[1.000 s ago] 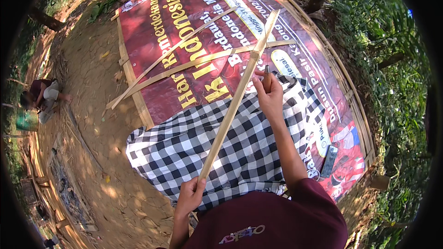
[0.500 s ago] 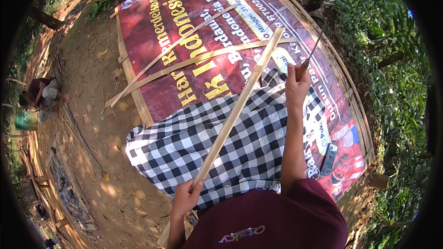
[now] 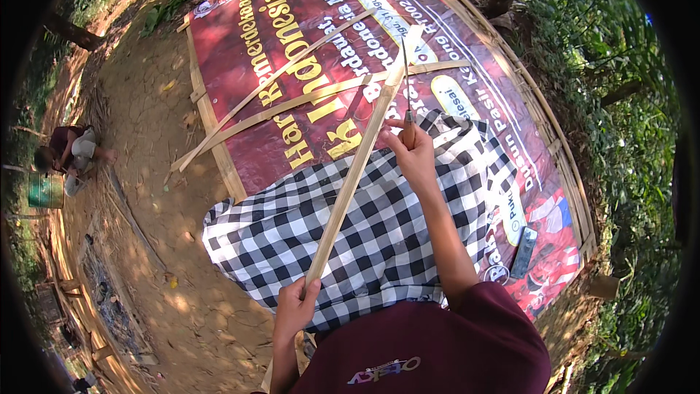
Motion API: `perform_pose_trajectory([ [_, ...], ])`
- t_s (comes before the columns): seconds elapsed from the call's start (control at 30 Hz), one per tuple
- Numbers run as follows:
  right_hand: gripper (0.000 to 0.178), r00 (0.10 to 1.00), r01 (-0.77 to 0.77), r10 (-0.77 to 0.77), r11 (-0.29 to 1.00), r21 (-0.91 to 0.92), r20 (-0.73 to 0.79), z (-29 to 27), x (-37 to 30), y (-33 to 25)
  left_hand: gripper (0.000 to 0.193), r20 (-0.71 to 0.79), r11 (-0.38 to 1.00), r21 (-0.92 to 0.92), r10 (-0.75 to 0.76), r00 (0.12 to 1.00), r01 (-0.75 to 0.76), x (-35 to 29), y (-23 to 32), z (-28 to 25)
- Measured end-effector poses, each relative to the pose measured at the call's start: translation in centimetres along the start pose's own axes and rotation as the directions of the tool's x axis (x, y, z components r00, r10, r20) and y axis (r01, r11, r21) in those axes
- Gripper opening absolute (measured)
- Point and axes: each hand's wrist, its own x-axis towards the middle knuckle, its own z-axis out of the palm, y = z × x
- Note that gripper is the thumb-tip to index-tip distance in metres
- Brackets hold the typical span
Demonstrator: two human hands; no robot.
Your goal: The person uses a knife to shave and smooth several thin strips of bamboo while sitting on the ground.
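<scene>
Your left hand (image 3: 297,306) is curled around the lower part of one long, pale strip (image 3: 354,175) that looks like wood or bamboo. The strip slants up and away from you, over the checked cloth (image 3: 379,248) on your lap and then over the red sheet (image 3: 232,175). Your right hand (image 3: 413,157) is wrapped around the handle of one knife (image 3: 410,132). Its thin blade points away from you, by the strip's far part. I can't tell if the blade touches it.

The strip looks light and stiff, and it may bend a little if you push hard. Its edges could be sharp or have splinters. The low part is a good place to hold, far from the blade.

Count with me: one strip in your hand, one knife, one checked cloth, one dark block (image 3: 523,253) on the sheet, and two more strips (image 3: 321,93) lying across it, crossing near their left ends.
</scene>
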Motion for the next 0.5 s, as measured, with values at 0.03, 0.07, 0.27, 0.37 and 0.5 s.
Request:
perform_pose_trajectory([
  [0.03,0.02,1.0,-0.006,0.007,1.0,0.031,-0.014,0.2,0.1,0.0,0.04,0.003,1.0,0.006,0.015,1.0,-0.015,0.0,0.0,0.1],
  [0.07,0.018,1.0,-0.012,0.014,0.998,0.062,-0.027,0.3,0.1,0.1,0.04,0.001,1.0,0.023,0.017,1.0,-0.017,0.0,0.2,0.1],
  [0.27,0.011,1.0,0.007,-0.007,1.0,0.028,-0.002,-0.2,0.2,0.9,0.041,-0.024,0.996,0.079,0.047,0.999,-0.045,-0.1,0.4,0.7],
  [0.37,0.01,0.996,0.077,-0.079,0.994,0.076,0.032,-0.5,0.0,1.2,0.043,-0.037,0.996,0.085,0.042,0.998,-0.039,-0.1,0.5,0.6],
  [0.5,0.009,0.989,-0.038,0.024,0.995,0.089,0.147,-2.0,-0.3,0.7,0.046,-0.006,0.998,0.064,-0.019,1.0,0.019,-0.1,-1.0,-0.6],
])
